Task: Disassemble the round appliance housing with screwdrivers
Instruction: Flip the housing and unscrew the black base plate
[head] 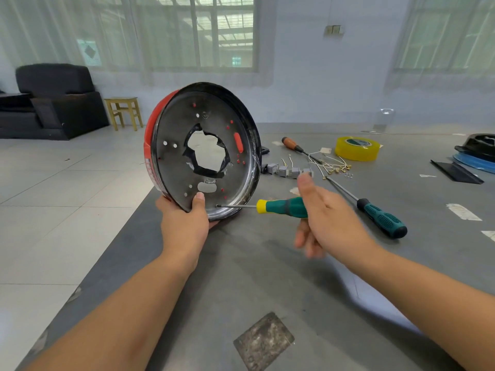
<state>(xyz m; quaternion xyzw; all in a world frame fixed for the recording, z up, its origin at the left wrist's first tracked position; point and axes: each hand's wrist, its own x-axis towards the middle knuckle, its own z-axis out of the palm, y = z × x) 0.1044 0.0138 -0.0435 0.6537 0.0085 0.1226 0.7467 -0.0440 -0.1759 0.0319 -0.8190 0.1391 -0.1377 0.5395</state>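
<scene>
The round appliance housing [174, 162] stands on edge at the table's left side, showing its dark metal underside with a jagged central hole and a red outer shell. My left hand [184, 220] grips its lower rim, thumb on the plate. A green screwdriver with a yellow collar [281, 207] lies level, its tip at a screw on the lower rim. My right hand [329, 220] is at the handle's end. Its thumb points up and its blurred fingers spread below, not wrapped round the handle.
On the grey table [241, 277] lie a second green screwdriver [383, 218], an orange-handled screwdriver [293, 144], a yellow tape roll [357, 148], grey parts with wires [286, 171], small screws [348, 175] and black and blue parts [476, 153]. The table's left edge runs diagonally.
</scene>
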